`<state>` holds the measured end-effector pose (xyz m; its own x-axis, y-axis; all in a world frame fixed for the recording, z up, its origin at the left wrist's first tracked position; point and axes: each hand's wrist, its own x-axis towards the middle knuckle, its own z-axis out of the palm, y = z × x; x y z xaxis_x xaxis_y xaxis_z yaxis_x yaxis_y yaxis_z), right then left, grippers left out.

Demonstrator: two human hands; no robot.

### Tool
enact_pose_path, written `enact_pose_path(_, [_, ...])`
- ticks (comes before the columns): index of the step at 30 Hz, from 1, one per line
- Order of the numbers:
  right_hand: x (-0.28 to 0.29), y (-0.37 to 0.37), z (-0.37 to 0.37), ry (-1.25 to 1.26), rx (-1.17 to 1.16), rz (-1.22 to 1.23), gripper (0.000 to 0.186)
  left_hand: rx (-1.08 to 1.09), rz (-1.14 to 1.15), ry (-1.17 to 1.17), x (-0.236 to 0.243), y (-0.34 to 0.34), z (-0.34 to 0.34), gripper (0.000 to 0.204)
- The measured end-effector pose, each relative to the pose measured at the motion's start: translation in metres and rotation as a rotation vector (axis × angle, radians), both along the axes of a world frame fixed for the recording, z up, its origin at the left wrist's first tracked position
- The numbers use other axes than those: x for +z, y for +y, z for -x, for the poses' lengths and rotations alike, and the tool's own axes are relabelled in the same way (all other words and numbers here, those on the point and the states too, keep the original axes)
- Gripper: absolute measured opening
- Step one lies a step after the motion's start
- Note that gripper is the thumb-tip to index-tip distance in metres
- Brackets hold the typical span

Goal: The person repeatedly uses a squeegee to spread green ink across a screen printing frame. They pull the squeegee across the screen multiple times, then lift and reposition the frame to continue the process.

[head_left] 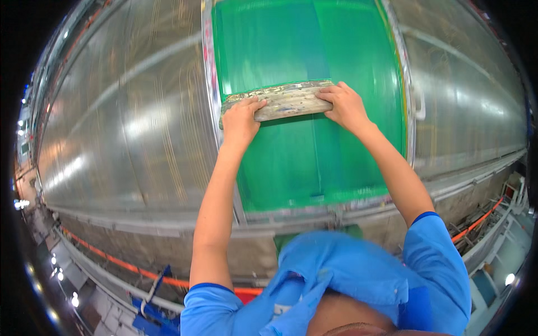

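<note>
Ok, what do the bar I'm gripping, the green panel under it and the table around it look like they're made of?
The bar, held by the left hand and right hand, looks like a worn wooden squeegee handle: pale, streaked, smeared with paint. The green panel seems to be wet, ink-coated mesh in a pale metal frame; hard to confirm. The table looks like shiny, scuffed metal or glass, with bright reflections.

We look down on a long, glossy grey table [129, 123] that mirrors pale overhead light. Along its near edge we see a metal rail [140, 221], an orange line [112, 259] below, and small bright lamps [56, 274] at left.
</note>
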<state>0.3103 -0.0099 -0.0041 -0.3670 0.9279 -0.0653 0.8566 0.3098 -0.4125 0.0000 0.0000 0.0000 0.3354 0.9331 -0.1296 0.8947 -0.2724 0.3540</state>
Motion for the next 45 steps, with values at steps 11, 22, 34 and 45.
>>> enact_pose_path(11, [0.066,-0.222,-0.003,0.180,0.072,0.116,0.052,0.125,0.202,0.031,0.073,-0.240,-0.011,0.062])
enact_pose_path(22, [0.042,-0.306,-0.082,0.584,-0.425,0.807,0.032,0.095,0.092,0.026,0.079,-0.239,-0.022,0.046])
enact_pose_path(34, [0.022,-0.297,-0.037,0.340,-0.326,0.874,0.041,0.045,0.064,0.038,0.080,-0.233,-0.018,0.044])
enact_pose_path(45, [0.002,-0.072,-0.277,0.176,-0.879,-0.213,0.035,0.048,0.040,0.148,0.081,-0.229,-0.030,0.047])
